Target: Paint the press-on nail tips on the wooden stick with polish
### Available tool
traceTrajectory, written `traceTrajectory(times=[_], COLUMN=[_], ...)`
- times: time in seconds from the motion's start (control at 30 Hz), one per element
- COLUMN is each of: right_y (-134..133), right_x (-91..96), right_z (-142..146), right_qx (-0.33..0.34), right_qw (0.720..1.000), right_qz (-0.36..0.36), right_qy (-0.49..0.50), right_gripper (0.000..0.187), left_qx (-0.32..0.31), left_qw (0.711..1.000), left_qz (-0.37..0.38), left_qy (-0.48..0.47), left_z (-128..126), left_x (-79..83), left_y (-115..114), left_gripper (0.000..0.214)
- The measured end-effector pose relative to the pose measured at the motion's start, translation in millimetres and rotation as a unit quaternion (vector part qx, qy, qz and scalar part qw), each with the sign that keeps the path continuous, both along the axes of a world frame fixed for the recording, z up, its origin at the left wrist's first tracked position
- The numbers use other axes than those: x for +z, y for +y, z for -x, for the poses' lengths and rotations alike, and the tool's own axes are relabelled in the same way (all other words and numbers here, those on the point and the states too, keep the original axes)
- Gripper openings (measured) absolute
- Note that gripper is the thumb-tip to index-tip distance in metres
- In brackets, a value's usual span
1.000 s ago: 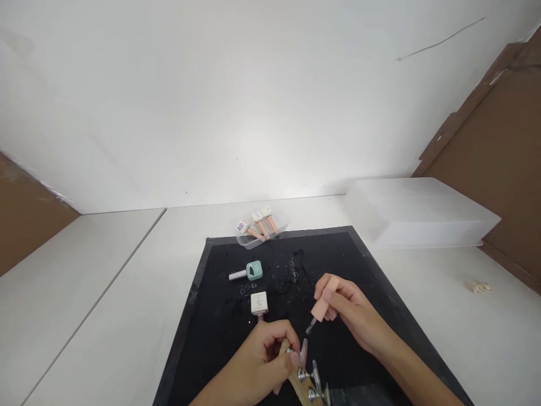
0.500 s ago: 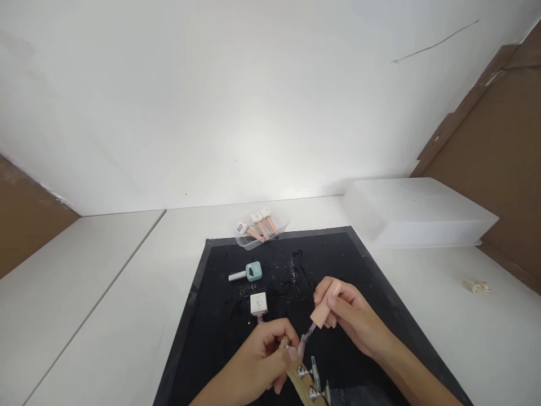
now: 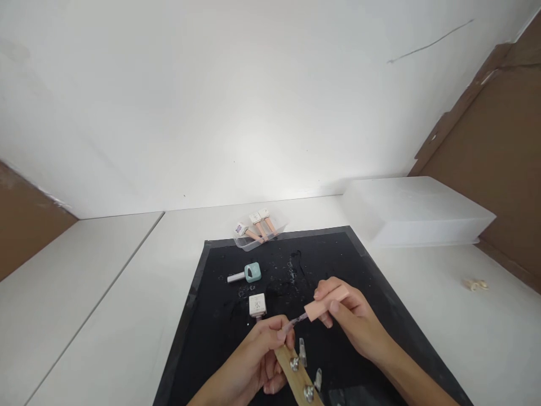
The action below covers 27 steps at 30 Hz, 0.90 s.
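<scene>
My right hand [image 3: 350,316] is closed around the peach cap [image 3: 325,303] of a nail polish brush. The brush's thin stem and bristles [image 3: 299,319] point left and meet a pale nail tip [image 3: 288,326] at my left fingers. My left hand [image 3: 262,352] grips the end of a wooden nail-tip stand [image 3: 298,375]. Round metal posts stick out of the stand, and clear nail tips [image 3: 302,352] show along its right side. A white square nail polish bottle [image 3: 257,305] lies just beyond my left hand; its neck is partly hidden.
On the black mat [image 3: 338,265] lies a teal polish bottle [image 3: 252,272] with a silver cap. Behind it, a clear tray [image 3: 245,245] holds several white bottles with peach caps. A white translucent box [image 3: 422,220] stands at the right, with a small cream object [image 3: 475,285] nearer.
The wooden stand has turned in my left hand, bringing its nail tip up and left. My right hand has tilted the brush flatter, its tip now further left.
</scene>
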State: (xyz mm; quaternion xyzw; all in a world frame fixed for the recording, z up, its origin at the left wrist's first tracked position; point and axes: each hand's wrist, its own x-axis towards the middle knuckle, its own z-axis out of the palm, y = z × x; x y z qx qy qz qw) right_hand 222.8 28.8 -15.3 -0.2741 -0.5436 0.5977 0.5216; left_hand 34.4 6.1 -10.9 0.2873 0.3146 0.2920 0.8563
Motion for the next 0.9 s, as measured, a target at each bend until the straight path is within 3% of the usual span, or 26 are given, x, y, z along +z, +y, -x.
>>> traceTrajectory(times=[0.13, 0.33, 0.53, 0.77, 0.9], right_y=[-3, -2, -3, -3, -4], right_x=[7.2, 3.9, 10.0, 10.0, 10.7], right_z=[1, 0, 2, 1, 2], right_qx=[0.038, -0.043, 0.023, -0.055, -0.001], right_qw=[0.998, 0.997, 0.998, 0.995, 0.996], right_qz=[-0.018, -0.037, -0.034, -0.043, -0.062], right_qy=[-0.038, -0.054, -0.057, -0.076, -0.064], right_gripper=[0.016, 0.014, 0.018, 0.016, 0.017], left_qx=[0.008, 0.011, 0.005, 0.005, 0.010], left_qw=[0.999, 0.998, 0.997, 0.997, 0.997], left_qz=[0.025, 0.056, 0.066, 0.059, 0.067], left_qy=[-0.020, -0.028, -0.035, -0.043, -0.036], left_z=[-1, 0, 1, 2, 2], left_x=[1.9, 2.3, 0.5, -5.2, -5.5], left_y=[-1, -1, 0, -1, -2], left_gripper=[0.019, 0.018, 0.019, 0.020, 0.020])
